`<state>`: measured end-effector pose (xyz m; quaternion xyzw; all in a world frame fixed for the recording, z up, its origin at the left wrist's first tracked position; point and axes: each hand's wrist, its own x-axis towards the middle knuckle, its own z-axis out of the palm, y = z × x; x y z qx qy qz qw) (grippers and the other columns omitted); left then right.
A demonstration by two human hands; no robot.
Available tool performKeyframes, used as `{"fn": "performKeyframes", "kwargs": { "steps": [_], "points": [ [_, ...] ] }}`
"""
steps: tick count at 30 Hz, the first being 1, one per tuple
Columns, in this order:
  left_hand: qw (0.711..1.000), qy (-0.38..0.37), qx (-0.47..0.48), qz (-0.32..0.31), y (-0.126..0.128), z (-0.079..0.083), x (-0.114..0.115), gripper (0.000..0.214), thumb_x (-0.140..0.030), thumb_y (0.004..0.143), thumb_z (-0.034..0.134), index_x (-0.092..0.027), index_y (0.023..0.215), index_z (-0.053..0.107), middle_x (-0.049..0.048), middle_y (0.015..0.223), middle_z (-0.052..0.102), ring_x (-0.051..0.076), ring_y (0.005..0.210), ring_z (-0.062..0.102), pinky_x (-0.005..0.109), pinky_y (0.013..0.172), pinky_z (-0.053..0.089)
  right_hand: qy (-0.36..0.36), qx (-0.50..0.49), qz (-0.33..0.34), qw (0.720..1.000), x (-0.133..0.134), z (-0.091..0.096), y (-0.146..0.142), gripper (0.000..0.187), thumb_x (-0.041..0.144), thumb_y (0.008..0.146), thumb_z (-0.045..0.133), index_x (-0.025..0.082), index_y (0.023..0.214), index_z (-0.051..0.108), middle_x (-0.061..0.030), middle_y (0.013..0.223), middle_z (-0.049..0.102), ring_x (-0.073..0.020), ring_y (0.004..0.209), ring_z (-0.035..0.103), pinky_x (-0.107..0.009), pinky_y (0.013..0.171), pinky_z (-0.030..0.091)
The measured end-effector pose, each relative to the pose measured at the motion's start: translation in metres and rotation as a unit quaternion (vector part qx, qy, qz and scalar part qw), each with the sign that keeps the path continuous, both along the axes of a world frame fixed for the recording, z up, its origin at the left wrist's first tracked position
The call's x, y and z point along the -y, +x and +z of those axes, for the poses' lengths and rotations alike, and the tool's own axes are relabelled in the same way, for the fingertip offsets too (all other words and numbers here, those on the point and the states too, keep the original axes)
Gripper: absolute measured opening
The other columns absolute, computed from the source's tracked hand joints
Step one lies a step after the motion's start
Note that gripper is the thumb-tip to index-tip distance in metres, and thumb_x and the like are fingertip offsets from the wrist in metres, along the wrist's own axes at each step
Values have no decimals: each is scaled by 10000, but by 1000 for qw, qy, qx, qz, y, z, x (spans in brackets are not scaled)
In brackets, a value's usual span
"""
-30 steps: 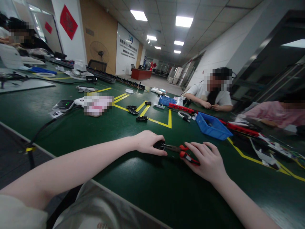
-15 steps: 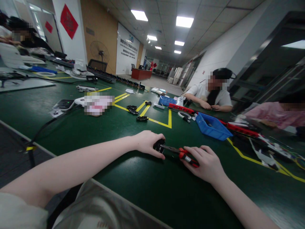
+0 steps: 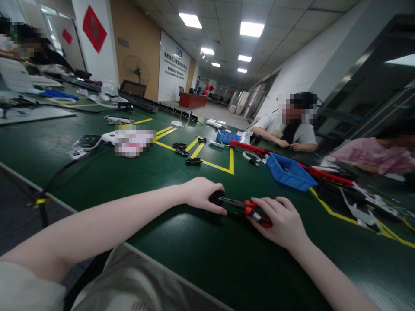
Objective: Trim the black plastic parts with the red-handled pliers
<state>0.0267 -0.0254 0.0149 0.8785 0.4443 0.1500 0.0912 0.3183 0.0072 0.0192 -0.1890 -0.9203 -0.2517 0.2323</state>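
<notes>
My left hand (image 3: 202, 194) lies on the green table (image 3: 201, 250) with its fingers wrapped round a small black part (image 3: 215, 198). My right hand (image 3: 281, 221) is closed on the red handles of a pair of long-nose pliers (image 3: 249, 208). The pliers' thin jaws point left and reach the black part held in my left hand. Both forearms rest low over the table. Most of the black part is hidden under my left fingers.
A blue bin (image 3: 288, 172) stands beyond my right hand, a smaller blue tray (image 3: 226, 137) farther back. Black parts (image 3: 193, 161) lie inside yellow tape lines (image 3: 223, 168). A black cable (image 3: 61, 172) crosses the left. Two people sit at the far right side; others work at back left.
My right hand curled tighter on the pliers' handles and then eased slightly; the pliers' jaws stay at the black part. My left hand has hardly moved.
</notes>
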Motion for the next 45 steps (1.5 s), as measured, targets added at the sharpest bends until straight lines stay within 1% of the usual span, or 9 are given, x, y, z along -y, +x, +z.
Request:
{"fn": "performKeyframes", "kwargs": {
  "steps": [6, 10, 14, 18, 22, 26, 35, 41, 45],
  "points": [
    [1000, 8, 8, -6, 0, -1, -1, 661, -758, 791, 534, -210, 1154, 602, 37, 835, 699, 226, 762, 674, 289, 685, 443, 35, 2, -11, 999, -1, 1, 1, 391, 336, 854, 608, 140, 1192, 584, -125, 1011, 700, -246, 869, 658, -418, 840, 422],
    [1000, -2, 14, -7, 0, 1, 0, 631, -739, 801, 545, -216, 1147, 610, 31, 821, 697, 218, 748, 672, 275, 647, 432, 50, -7, -21, 999, 0, 2, 1, 426, 322, 845, 612, 155, 1236, 571, -124, 1032, 683, -263, 914, 640, -431, 866, 407],
    [1000, 1, 2, -5, 0, 2, 1, 671, -748, 773, 573, -216, 1181, 591, 48, 895, 715, 234, 792, 683, 284, 661, 438, 63, -11, -28, 998, 0, 2, 1, 503, 318, 840, 618, 174, 1314, 529, -123, 1057, 665, -276, 948, 622, -450, 897, 396],
    [1000, 13, -14, -16, 0, 2, 2, 745, -768, 724, 610, -219, 1225, 560, 71, 1007, 721, 259, 874, 690, 306, 734, 452, 67, -5, -37, 997, 0, 3, 2, 611, 280, 846, 591, 189, 1425, 419, -138, 1106, 633, -300, 1007, 594, -461, 897, 408],
    [1000, 5, -11, -14, -1, 2, 2, 756, -767, 723, 614, -231, 1250, 535, 61, 1027, 721, 253, 892, 691, 304, 760, 454, 76, 2, -44, 996, 1, 3, 3, 686, 249, 850, 554, 179, 1488, 313, -162, 1157, 594, -323, 1057, 564, -476, 901, 416],
    [1000, -5, -6, -15, -2, 3, 2, 768, -762, 711, 630, -242, 1267, 521, 56, 1048, 717, 251, 905, 688, 295, 747, 454, 80, 21, -51, 995, 2, 4, 2, 702, 259, 858, 548, 195, 1503, 279, -153, 1157, 596, -321, 1057, 563, -483, 913, 412],
    [999, -25, -5, -25, -5, 5, 0, 774, -740, 699, 662, -241, 1274, 521, 43, 1005, 711, 243, 875, 681, 276, 694, 438, 77, 19, -55, 995, 1, 4, 2, 661, 225, 836, 556, 155, 1463, 358, -173, 1179, 586, -335, 1093, 547, -484, 926, 400],
    [999, -32, -11, -24, -5, 6, 0, 778, -753, 711, 638, -240, 1283, 517, 44, 1009, 707, 241, 878, 676, 274, 693, 431, 77, 5, -69, 995, 3, 1, -1, 513, 270, 852, 582, 164, 1345, 490, -148, 1147, 609, -304, 1064, 569, -471, 963, 383],
    [999, -22, -9, -23, -5, 5, 1, 771, -750, 720, 630, -234, 1283, 522, 52, 1017, 711, 248, 894, 678, 282, 713, 436, 83, -9, -93, 992, 2, 0, 0, 471, 285, 855, 590, 160, 1304, 521, -144, 1132, 619, -297, 1043, 579, -459, 956, 387]
  ]
}}
